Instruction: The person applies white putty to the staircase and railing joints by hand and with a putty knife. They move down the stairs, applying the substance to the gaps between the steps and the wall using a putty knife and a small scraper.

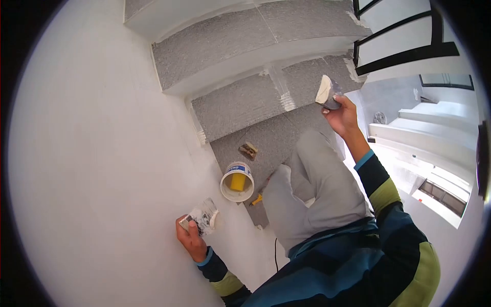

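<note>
My left hand (pixel 192 239) is closed round a putty knife (pixel 206 216) whose wide blade is smeared with white filler, close to the white wall. Raised over the grey stair treads, my right hand (pixel 341 115) grips a dark flexible spreader (pixel 331 93) with a thick cream lump of filler along its edge. Between the two hands, a white bucket (pixel 225 190) holding a yellow sponge (pixel 237 181) stands on a lower tread. A streak of white filler (pixel 287 101) marks a joint on the tread left of my right hand.
A filler-stained block (pixel 248 150) lies above the bucket, and a yellow-handled tool (pixel 257 199) lies by my knee. The white wall (pixel 102 153) bounds the left side. A black railing (pixel 404 59) and a drop to lower stairs (pixel 429 120) are on the right. A black cable (pixel 276 256) runs near my waist.
</note>
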### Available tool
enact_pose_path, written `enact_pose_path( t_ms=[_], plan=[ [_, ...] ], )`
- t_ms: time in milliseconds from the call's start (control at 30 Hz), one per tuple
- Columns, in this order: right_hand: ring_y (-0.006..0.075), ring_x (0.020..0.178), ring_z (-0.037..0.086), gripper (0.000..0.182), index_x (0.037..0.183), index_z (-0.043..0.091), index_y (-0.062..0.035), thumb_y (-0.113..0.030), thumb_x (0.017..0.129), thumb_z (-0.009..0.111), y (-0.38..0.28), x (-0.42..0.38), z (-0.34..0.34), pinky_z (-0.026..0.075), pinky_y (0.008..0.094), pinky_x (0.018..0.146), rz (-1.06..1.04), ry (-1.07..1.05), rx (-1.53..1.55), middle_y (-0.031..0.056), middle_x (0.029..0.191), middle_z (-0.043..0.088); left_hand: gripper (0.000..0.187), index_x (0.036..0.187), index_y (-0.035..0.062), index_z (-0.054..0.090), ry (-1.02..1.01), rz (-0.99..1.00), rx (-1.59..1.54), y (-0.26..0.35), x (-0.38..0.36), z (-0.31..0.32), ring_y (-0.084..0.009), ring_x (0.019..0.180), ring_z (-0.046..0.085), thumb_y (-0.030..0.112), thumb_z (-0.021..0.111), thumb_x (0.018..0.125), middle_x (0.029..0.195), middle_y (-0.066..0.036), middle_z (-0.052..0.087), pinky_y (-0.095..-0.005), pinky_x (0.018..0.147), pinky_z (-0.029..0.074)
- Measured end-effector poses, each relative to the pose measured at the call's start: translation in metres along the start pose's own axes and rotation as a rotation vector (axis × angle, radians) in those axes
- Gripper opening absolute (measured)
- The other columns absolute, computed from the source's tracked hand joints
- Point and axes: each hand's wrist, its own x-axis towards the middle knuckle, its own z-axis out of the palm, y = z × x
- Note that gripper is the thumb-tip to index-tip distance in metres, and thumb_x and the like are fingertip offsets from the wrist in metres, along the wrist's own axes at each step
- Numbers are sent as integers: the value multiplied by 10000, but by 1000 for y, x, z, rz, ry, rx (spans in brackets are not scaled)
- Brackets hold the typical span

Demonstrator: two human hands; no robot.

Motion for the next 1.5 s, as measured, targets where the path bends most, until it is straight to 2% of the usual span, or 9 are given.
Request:
enact_pose_path(
  t_ms=[300, 500, 933, 1033, 1100, 1233, 1400, 1467, 1500],
  plan=[
    [161, 855, 542, 242, 1007, 523, -26, -104, 784, 575, -8, -33, -46, 437, 305, 671, -122, 169, -47, 67, 943, 576, 256, 899, -8, 495, -124, -88, 52, -12, 6, -11, -92, 680, 424, 243, 515, 855, 752, -21, 492, -223, 622, 368],
    [146, 818, 600, 172, 942, 573, -33, -107, 787, 579, -19, -17, -67, 495, 302, 679, -148, 118, -160, 62, 901, 615, 220, 929, -1, 473, -46, -234, -239, -15, 7, -14, -139, 753, 506, 181, 505, 809, 813, -58, 509, -260, 701, 422],
    [97, 651, 522, 226, 815, 611, -10, -227, 754, 613, -51, 110, -71, 441, 257, 574, -339, 273, -290, 29, 752, 572, 265, 1017, 87, 505, 30, -369, -325, 24, 19, -21, -158, 675, 548, 298, 484, 859, 815, -28, 541, -281, 558, 452],
    [96, 662, 534, 227, 816, 634, -14, -237, 771, 623, -34, 134, -63, 451, 260, 620, -239, 292, -324, 34, 746, 588, 249, 978, 107, 525, -76, -231, -349, 94, 48, 38, -134, 650, 546, 329, 483, 874, 766, -15, 548, -247, 500, 422],
    [87, 604, 511, 223, 726, 618, -11, -233, 746, 624, -21, 138, -53, 423, 257, 557, -246, 290, -276, 25, 666, 562, 224, 989, 103, 518, 233, -142, -290, 153, 57, 125, -106, 598, 491, 295, 466, 888, 719, -6, 526, -225, 470, 375],
    [70, 520, 474, 236, 616, 596, -13, -232, 692, 641, 8, 159, -51, 362, 262, 464, -304, 283, -153, 6, 548, 522, 225, 1064, 59, 478, -365, 21, -654, 189, 100, 206, -94, 539, 370, 211, 419, 909, 707, 11, 485, -225, 474, 325],
    [127, 491, 489, 257, 591, 562, 0, -239, 646, 639, 18, 176, -55, 378, 311, 458, -320, 414, -274, 56, 518, 515, 268, 1086, 50, 484, -435, -33, -562, 166, 138, 325, -116, 633, 448, 231, 431, 895, 797, -3, 540, -251, 557, 365],
    [155, 485, 500, 270, 601, 556, 7, -249, 636, 635, 28, 180, -53, 393, 328, 465, -334, 461, -362, 82, 520, 519, 297, 1073, 56, 499, -82, 19, -356, 155, 131, 366, -134, 714, 509, 273, 445, 878, 860, -18, 569, -258, 582, 385],
    [179, 483, 504, 275, 617, 551, 12, -252, 634, 625, 32, 186, -49, 402, 343, 469, -408, 530, -319, 101, 524, 520, 297, 1073, 56, 499, -83, 15, -315, 149, 128, 365, -134, 714, 509, 273, 445, 878, 860, -18, 569, -258, 582, 385]
  ],
)
